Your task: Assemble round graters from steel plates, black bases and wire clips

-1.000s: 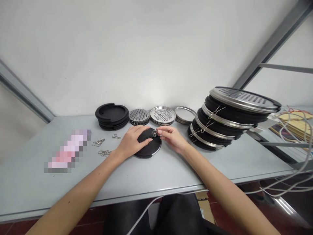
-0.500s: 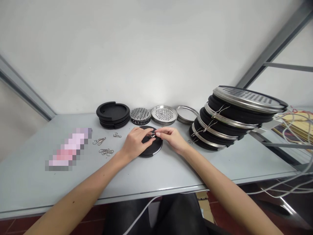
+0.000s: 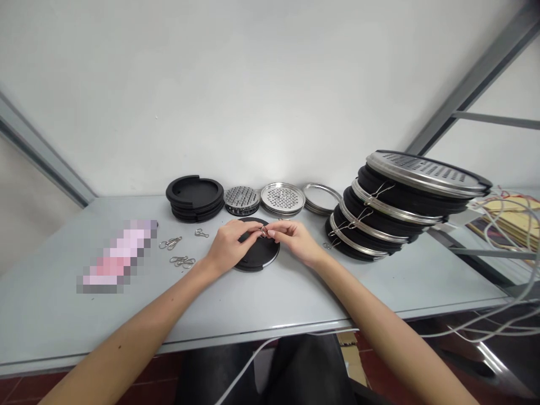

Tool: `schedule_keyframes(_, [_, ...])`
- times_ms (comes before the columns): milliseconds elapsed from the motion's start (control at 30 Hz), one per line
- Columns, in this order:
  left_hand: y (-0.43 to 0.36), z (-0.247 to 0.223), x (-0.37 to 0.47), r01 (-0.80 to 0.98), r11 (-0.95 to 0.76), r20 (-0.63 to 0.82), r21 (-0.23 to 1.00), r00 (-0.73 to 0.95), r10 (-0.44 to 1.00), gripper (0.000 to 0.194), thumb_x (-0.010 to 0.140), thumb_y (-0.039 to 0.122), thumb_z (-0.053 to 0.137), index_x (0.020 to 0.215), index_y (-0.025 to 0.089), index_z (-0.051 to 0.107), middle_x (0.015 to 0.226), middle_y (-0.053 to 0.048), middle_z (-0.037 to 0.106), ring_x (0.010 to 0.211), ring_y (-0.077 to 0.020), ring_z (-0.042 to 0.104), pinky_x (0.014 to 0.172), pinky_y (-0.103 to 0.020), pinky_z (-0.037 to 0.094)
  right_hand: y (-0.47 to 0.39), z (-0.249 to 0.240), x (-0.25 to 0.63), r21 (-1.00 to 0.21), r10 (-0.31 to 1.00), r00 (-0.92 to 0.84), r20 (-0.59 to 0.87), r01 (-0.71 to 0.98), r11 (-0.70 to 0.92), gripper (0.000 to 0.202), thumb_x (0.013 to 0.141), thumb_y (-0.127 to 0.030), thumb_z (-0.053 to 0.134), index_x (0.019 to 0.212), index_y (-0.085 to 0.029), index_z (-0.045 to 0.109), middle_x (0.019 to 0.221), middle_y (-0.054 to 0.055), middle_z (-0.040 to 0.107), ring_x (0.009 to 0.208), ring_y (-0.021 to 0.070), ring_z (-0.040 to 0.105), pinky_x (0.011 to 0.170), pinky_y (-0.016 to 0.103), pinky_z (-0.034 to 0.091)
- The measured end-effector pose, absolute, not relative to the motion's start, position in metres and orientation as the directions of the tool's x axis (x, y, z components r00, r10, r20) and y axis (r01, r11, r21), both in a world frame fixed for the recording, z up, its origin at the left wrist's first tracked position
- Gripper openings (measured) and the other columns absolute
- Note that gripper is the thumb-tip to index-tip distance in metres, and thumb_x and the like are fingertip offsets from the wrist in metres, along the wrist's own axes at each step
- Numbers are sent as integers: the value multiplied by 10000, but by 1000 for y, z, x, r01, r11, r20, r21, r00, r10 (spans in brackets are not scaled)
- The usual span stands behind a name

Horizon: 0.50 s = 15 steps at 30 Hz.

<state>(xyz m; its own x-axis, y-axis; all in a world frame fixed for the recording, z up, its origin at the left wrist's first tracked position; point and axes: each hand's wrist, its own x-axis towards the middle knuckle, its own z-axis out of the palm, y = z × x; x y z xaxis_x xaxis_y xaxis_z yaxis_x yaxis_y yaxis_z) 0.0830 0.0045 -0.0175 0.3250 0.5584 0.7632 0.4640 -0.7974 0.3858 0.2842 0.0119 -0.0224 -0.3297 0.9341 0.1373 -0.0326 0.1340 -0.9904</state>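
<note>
Between the fingertips of both hands is a small metal ring clip (image 3: pixel 264 231), partly covered by the fingers. My left hand (image 3: pixel 231 243) pinches it from the left, and my right hand (image 3: pixel 295 241) pinches it from the right. Under them a round black holder (image 3: pixel 255 260) lies flat on the table, a pale strip showing at its right edge. Loose wire clips like it rest left of my hands: one single clip (image 3: pixel 201 232) and two small groups, an upper one (image 3: pixel 170 243) and a lower one (image 3: pixel 183 261).
At the right leans a tall stack of black holders with metal grater discs (image 3: pixel 400 208), wire clips hanging from it. Along the wall stand black round holders (image 3: pixel 194 216), grater discs (image 3: pixel 242 197), perforated discs (image 3: pixel 282 197) and plain metal plates (image 3: pixel 323 198). White cables (image 3: pixel 464 332) hang at right.
My fingertips have drawn closer together around the ring clip, and its ring has turned. My left hand has shifted slightly. The other things stay in place.
</note>
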Motion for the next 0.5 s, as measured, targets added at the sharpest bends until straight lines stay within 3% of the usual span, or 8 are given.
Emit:
schedule_keyframes(233, [6,-20,80,439,-803,756,403,334,563,164,879,180,639,1018,211,722,939,-34,771,793,-169,723,736,-295,564,13,-27,284,-989,916,-375,144,-74,125,254,724,-354,775,924,-201,751,929,48,760,853,169,681,866,341,495])
schedule_keyframes(500, [5,-19,81,479,-786,726,390,365,583,166,896,223,620,1026,204,720,984,-47,766,845,-191,731,759,-310,578,14,-30,283,-991,920,-369,131,-45,123,273,693,-367,794,896,-189,749,908,53,765,849,187,704,865,355,519])
